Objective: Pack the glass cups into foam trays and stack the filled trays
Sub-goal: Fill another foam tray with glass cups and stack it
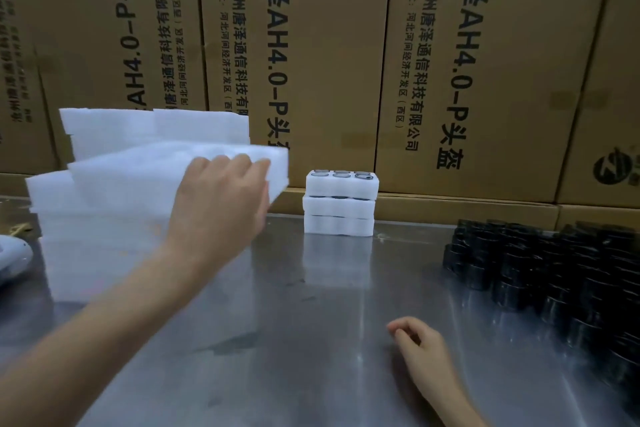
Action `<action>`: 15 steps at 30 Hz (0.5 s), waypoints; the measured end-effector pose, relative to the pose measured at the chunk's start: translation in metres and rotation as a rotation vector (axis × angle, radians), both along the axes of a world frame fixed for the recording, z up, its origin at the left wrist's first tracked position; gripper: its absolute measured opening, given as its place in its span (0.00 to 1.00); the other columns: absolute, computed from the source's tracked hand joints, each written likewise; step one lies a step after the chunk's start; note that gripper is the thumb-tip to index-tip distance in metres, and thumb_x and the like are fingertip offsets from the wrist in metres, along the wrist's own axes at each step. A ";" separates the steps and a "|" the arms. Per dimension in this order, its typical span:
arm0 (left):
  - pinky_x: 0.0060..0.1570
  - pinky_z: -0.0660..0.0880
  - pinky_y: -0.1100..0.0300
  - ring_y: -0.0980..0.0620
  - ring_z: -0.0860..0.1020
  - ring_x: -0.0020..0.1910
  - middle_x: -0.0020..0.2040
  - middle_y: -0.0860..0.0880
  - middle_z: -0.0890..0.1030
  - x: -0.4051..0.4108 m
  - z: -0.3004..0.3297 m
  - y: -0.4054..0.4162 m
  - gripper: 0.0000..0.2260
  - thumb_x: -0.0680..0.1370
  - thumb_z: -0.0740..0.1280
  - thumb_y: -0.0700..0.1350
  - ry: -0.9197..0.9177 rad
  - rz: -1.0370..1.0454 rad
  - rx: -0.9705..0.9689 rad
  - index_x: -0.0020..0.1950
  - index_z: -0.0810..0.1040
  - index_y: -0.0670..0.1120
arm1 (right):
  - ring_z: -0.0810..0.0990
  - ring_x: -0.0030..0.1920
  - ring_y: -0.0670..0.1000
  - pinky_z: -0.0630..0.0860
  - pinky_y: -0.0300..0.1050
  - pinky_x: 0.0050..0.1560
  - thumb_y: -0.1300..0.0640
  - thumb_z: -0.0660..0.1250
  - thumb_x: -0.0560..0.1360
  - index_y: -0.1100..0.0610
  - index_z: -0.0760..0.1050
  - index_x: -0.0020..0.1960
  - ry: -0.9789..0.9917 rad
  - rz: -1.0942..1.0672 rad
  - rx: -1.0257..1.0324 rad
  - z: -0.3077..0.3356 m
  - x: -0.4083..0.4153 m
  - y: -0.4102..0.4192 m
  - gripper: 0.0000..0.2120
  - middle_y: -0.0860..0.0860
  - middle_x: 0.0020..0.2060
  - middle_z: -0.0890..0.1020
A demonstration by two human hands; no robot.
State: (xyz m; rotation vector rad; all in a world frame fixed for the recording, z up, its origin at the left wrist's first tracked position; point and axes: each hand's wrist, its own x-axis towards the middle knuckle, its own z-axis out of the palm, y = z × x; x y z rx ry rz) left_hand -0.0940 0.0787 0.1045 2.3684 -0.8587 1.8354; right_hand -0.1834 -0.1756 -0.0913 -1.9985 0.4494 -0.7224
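Observation:
My left hand (221,198) grips the near edge of a white foam tray (138,170), which is tilted up off the top of a tall pile of empty foam trays (97,253) at the left. A stack of three filled trays (340,204) stands at the back centre, with cup rims showing in the top one. Many dark glass cups (561,274) are packed together on the right of the table. My right hand (420,345) rests low on the steel table, fingers loosely curled, holding nothing.
A wall of brown printed cartons (346,62) closes off the back of the steel table (311,340). A white rounded object (14,260) lies at the left edge, beside the foam pile.

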 end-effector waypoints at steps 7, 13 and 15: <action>0.30 0.67 0.58 0.48 0.74 0.30 0.32 0.52 0.75 -0.081 -0.121 -0.089 0.08 0.67 0.71 0.46 0.226 -0.340 0.216 0.45 0.82 0.48 | 0.75 0.33 0.51 0.69 0.38 0.29 0.52 0.58 0.80 0.59 0.78 0.47 -0.206 0.008 0.542 0.015 -0.003 0.001 0.14 0.55 0.36 0.80; 0.30 0.72 0.65 0.57 0.77 0.32 0.38 0.56 0.79 -0.104 -0.173 -0.137 0.22 0.73 0.58 0.56 0.556 -0.403 0.258 0.59 0.81 0.48 | 0.77 0.27 0.47 0.71 0.37 0.24 0.46 0.68 0.73 0.54 0.73 0.53 -0.081 0.037 0.693 0.021 -0.015 -0.020 0.14 0.50 0.35 0.78; 0.33 0.73 0.66 0.56 0.77 0.34 0.40 0.56 0.79 -0.108 -0.175 -0.138 0.23 0.74 0.56 0.56 0.563 -0.441 0.229 0.61 0.79 0.47 | 0.76 0.28 0.48 0.72 0.37 0.25 0.49 0.70 0.71 0.51 0.73 0.54 -0.056 0.058 0.712 0.021 -0.018 -0.026 0.14 0.51 0.37 0.77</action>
